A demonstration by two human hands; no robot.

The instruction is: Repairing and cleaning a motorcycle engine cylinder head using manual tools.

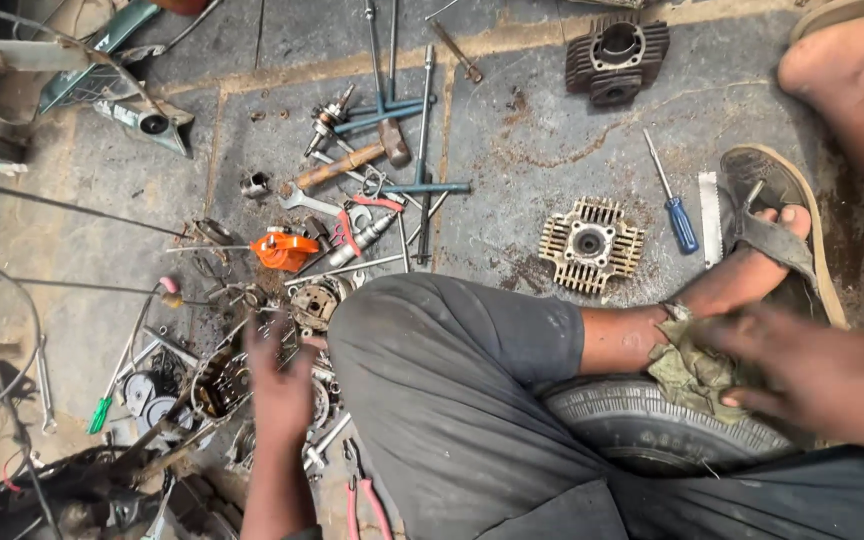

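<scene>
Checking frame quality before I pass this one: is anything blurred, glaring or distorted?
Head view: both hands are motion-blurred, the left hand over the engine parts and the right hand on the rag; the floor tools, such as the blue screwdriver and hammer, are sharp; light is soft and even, no glare; edges bow slightly from the wide lens.

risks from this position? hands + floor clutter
1. The left hand reaches into greasy engine parts while blurred; fingers could catch on sharp edges.
2. The right hand grips a dirty rag, which may smear grit onto parts.
3. The screwdriver and finned head lie loose beside the sandalled foot, easy to kick or step on.
</scene>
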